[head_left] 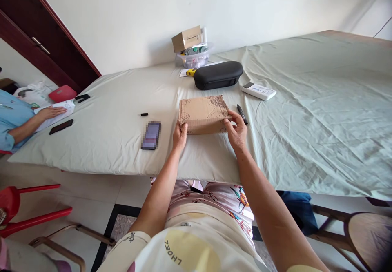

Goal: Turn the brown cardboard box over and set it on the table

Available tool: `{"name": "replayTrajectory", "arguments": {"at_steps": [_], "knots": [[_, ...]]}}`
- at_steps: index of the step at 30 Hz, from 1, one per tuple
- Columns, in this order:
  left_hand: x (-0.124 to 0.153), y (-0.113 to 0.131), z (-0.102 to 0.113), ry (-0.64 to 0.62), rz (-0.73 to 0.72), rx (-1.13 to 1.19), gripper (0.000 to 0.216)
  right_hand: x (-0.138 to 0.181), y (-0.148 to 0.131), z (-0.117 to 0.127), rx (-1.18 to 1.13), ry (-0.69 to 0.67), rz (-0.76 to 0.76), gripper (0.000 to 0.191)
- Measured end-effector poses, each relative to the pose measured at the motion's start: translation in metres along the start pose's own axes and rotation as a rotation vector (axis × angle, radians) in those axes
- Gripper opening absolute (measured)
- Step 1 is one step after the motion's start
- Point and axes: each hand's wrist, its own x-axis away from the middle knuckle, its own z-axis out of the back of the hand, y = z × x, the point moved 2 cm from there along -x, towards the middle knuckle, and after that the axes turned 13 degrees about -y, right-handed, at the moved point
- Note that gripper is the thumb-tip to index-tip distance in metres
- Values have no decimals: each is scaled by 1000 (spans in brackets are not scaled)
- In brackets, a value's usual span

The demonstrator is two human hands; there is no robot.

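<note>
Between my two hands is a small brown cardboard box [203, 114] with dark scribbled drawings on its top and corners. My left hand [180, 136] grips its left front corner, thumb on the front face. At the right front corner, my right hand [237, 130] pinches the box between thumb and fingers. A black marker [242, 114] lies just right of my right hand, its tip uncapped as far as I can see. To the left, a small black cap [144, 114] rests above a phone [151, 135] with a blurred screen.
Behind the box lie a black zip case [218, 75] and a white device [259, 91]. A plastic basket [194, 59] with a carton [187, 38] on top stands against the wall. At far left, another person's hand [54, 112] rests on paper. The pale cloth [306, 121] is wrinkled.
</note>
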Motion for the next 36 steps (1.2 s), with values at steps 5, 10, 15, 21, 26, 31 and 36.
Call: {"name": "replayTrajectory", "arguments": {"at_steps": [5,10,15,21,26,31,36], "knots": [[1,4,1,-15,21,15,67,1,-3,0,-15,10,-26,44],[1,4,2,-17,24,16,59,2,-6,0,-15,4,-44,42],[2,4,3,-25,31,1,54,1,-9,0,-9,-3,-50,42],[2,3,2,-14,36,0,53,1,-10,0,-3,-15,-46,42],[2,3,3,-25,41,-3,50,1,-10,0,-12,-14,-43,41],[1,2,3,-18,43,-6,52,1,-10,-1,-16,-14,-52,40],[1,2,3,-12,54,-9,53,1,-12,-1,-9,-16,-53,39]]}}
